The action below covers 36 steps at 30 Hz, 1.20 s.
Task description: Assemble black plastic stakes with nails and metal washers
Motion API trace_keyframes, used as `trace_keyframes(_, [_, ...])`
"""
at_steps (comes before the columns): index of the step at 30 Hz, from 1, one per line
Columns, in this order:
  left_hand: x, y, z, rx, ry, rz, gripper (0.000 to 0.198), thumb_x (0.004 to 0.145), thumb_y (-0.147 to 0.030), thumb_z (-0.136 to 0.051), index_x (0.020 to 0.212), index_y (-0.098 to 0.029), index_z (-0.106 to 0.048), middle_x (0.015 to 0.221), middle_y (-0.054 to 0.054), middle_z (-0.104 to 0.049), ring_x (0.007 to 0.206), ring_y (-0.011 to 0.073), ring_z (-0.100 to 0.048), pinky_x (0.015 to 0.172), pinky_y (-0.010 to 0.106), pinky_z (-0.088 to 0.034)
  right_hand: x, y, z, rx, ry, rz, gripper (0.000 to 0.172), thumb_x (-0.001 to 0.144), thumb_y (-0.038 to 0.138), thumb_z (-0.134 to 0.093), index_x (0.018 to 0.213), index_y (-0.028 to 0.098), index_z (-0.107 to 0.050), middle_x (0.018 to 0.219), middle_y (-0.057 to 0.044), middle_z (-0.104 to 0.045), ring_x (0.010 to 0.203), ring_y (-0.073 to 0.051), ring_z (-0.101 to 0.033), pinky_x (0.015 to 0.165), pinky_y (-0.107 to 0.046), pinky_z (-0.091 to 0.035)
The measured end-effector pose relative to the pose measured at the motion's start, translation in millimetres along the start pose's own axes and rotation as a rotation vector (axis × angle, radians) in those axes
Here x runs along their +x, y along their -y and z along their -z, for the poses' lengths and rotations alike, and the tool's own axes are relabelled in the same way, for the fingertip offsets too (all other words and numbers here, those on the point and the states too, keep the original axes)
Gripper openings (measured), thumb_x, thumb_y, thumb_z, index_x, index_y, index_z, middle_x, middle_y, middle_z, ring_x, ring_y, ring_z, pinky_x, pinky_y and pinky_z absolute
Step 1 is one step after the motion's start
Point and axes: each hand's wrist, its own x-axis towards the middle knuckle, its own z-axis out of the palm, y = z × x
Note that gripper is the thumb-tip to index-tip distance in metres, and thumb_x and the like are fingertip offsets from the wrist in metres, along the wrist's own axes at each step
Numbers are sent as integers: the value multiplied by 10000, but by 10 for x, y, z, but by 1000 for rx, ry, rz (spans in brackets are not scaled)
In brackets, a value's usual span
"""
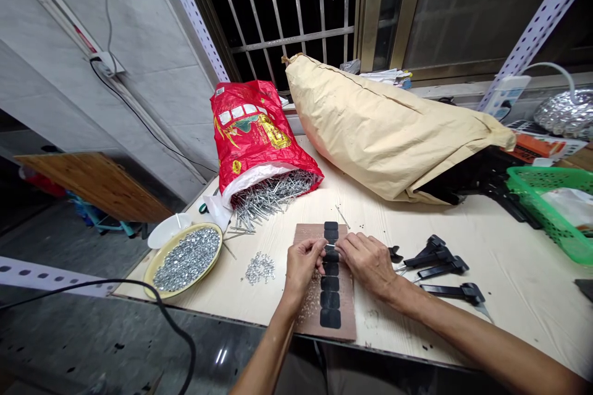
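Note:
My left hand (301,262) and my right hand (368,260) meet above a brown board (347,315) at the table's front edge. Between their pinched fingertips runs a thin metal pin (330,245), its ends covered by my fingers. Whether the left fingers also hold a small piece on it is too small to tell. Under my hands, a column of black rounded squares (330,301) lies along the board, with pale crumbs beside it. To the right are several black plastic pieces with metal strips (451,290). Small shiny metal pieces (260,268) lie loose left of the board.
A yellow bowl (149,273) full of shiny metal pieces stands at the table's left edge. Behind it, a red bag (254,129) spills metal pins (271,197). A large tan paper sack (384,129) holds black parts. A green basket (546,216) stands far right.

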Motion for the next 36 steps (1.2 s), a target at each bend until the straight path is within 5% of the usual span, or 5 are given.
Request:
trace_keyframes(7, [-29, -44, 0, -2, -23, -12, 358, 673, -481, -670, 686, -125, -641, 516, -34, -529, 357, 74, -461, 367, 187, -358, 18, -31, -42, 334, 78, -147, 178, 931, 307, -410, 939, 234, -572, 878, -19, -614, 739, -136, -590, 601, -233, -393])
trace_keyframes(18, [-31, -22, -7, -18, -28, -7, 354, 678, -481, -667, 676, -129, -630, 520, -42, -529, 350, 64, -449, 352, 184, -360, 14, -13, -51, 176, 57, -57, 217, 942, 287, -398, 893, 202, -591, 830, -45, -607, 765, -159, -570, 667, -257, -388])
trace_keyframes(24, [-65, -36, -39, 66, -102, -76, 353, 678, -490, -664, 650, -142, -614, 493, -53, -502, 352, 75, -454, 344, 189, -354, 11, -33, -50, 439, 137, -179, 148, 930, 294, -433, 890, 227, -560, 844, 7, -603, 736, -122, -569, 620, -224, -384])
trace_keyframes(31, [-45, 0, -53, 54, -72, -30, 385, 694, -514, -636, 620, -140, -580, 485, -54, -484, 329, 64, -413, 320, 182, -320, 24, 4, -16, 66, -20, -37, 221, 934, 252, -424, 790, 201, -584, 786, -30, -610, 768, -163, -514, 672, -289, -309])
trace_keyframes(36, [-64, -20, -55, 74, -105, -54, 398, 672, -528, -649, 627, -138, -581, 499, -53, -483, 345, 71, -428, 328, 187, -330, 19, 5, -16, 30, -23, -8, 224, 943, 269, -415, 830, 207, -599, 783, -18, -610, 755, -155, -510, 656, -288, -295])
